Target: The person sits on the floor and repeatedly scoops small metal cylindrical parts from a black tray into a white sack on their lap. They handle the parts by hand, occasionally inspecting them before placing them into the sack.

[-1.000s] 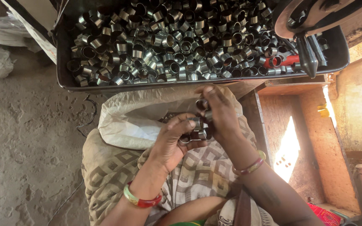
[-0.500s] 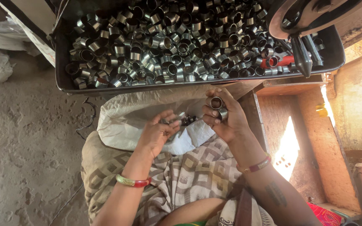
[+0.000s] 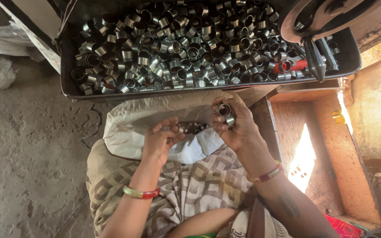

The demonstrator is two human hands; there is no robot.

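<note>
Rings in sack (image 3: 192, 128) part hidden by left hand (image 3: 158, 142); wheel (image 3: 327, 15) cut off at top.

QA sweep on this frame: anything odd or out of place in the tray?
One thing: a red piece lies at the right end of the tray, among otherwise all-silver metal rings. What it is can't be told. Nothing spilled; the right hand holds two rings.

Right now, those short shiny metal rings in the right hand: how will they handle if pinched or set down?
The metal rings in the right hand look rigid, thin-walled and polished, so probably stiff and a little slippery between fingertips. Being short cylinders, they would likely roll if laid on their side. The tray above holds a loose heap of the same rings, so nudging one there may shift its neighbours.
</note>
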